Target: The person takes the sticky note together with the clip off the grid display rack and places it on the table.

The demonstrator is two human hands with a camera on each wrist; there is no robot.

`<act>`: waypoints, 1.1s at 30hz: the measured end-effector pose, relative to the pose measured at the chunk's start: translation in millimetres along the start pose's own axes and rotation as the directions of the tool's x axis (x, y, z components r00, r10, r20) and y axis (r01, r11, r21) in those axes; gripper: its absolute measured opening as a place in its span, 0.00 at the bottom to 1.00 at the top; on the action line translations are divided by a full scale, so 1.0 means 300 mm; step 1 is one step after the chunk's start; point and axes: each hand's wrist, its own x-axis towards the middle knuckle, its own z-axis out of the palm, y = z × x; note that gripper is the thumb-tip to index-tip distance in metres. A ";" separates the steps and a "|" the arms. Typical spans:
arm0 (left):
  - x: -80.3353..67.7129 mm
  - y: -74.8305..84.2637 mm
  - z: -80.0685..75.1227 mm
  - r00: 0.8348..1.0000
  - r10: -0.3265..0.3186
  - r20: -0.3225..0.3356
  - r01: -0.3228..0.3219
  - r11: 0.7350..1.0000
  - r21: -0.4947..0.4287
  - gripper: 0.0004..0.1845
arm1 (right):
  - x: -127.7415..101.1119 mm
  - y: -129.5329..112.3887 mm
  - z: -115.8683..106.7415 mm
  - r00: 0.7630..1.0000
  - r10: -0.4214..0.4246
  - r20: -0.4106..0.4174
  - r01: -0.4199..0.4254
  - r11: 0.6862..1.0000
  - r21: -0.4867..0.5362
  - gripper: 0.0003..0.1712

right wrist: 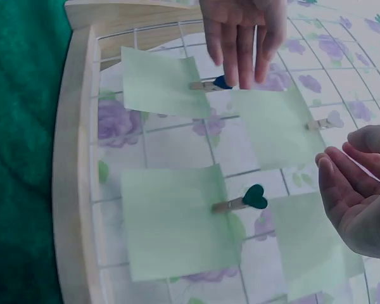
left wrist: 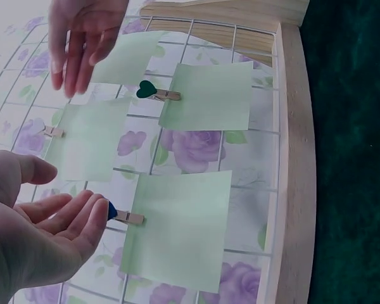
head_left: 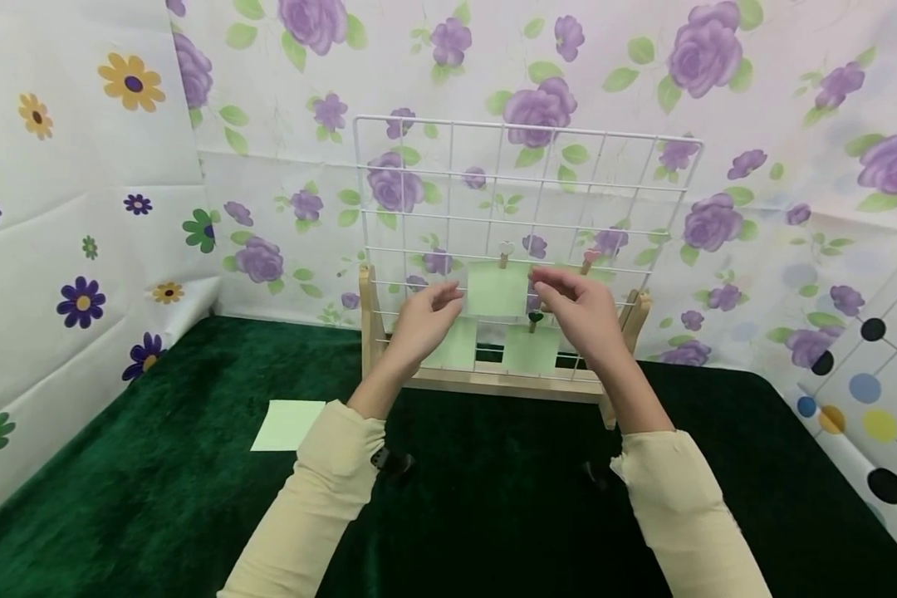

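Observation:
A white wire grid (head_left: 526, 174) stands upright in a wooden stand (head_left: 493, 382) on green cloth. Several pale green notes hang on it from small pegs: a middle note (head_left: 497, 288), a lower left one (head_left: 456, 345) and a lower right one (head_left: 531, 349). My left hand (head_left: 444, 299) hovers open just in front of the grid, left of the middle note. My right hand (head_left: 549, 286) is open at that note's right edge and hides part of another note. Neither hand holds anything. The wrist views show a green heart peg (left wrist: 149, 92), a blue peg (left wrist: 114, 212) and a white peg (right wrist: 329, 120).
One loose green note (head_left: 287, 423) lies flat on the cloth to the left of the stand. Flowered paper walls close in the left, back and right sides. The green cloth (head_left: 493, 515) stretches from the stand toward me.

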 end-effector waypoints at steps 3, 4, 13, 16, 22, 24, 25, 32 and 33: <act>0.007 0.006 0.007 1.000 0.002 -0.021 -0.002 1.000 0.002 0.18 | 0.020 -0.025 0.010 1.000 -0.007 -0.008 0.007 1.000 -0.005 0.18; 0.009 0.009 0.009 1.000 -0.003 -0.025 0.003 1.000 -0.002 0.18 | 0.027 -0.034 0.013 1.000 -0.012 -0.008 0.012 1.000 -0.005 0.18; 0.029 0.034 0.021 0.998 -0.038 -0.044 0.038 0.999 -0.008 0.17 | 0.078 -0.098 0.035 0.998 -0.054 -0.011 0.053 0.998 -0.031 0.18; 0.034 0.040 0.021 0.998 -0.051 -0.046 0.051 0.999 0.000 0.16 | 0.091 -0.108 0.041 0.998 -0.055 -0.013 0.054 0.998 -0.035 0.19; 0.034 0.054 0.016 0.994 -0.104 -0.024 0.103 0.994 -0.040 0.15 | 0.115 -0.123 0.063 0.999 -0.045 0.012 0.045 0.998 -0.039 0.19; 0.035 0.060 0.014 0.994 -0.109 -0.025 0.108 0.992 -0.062 0.15 | 0.121 -0.128 0.071 0.999 -0.040 0.012 0.041 0.998 -0.055 0.19; 0.037 0.063 0.014 0.994 -0.109 -0.027 0.106 0.992 -0.068 0.15 | 0.124 -0.130 0.074 0.999 -0.036 0.012 0.037 0.997 -0.065 0.19; 0.059 0.079 0.025 0.994 -0.101 -0.027 0.098 0.988 -0.118 0.16 | 0.139 -0.144 0.084 0.999 0.014 -0.029 -0.018 0.988 -0.152 0.19; 0.062 0.080 0.027 0.994 -0.105 -0.027 0.101 0.987 -0.125 0.15 | 0.142 -0.144 0.085 0.999 0.018 -0.032 -0.023 0.987 -0.161 0.19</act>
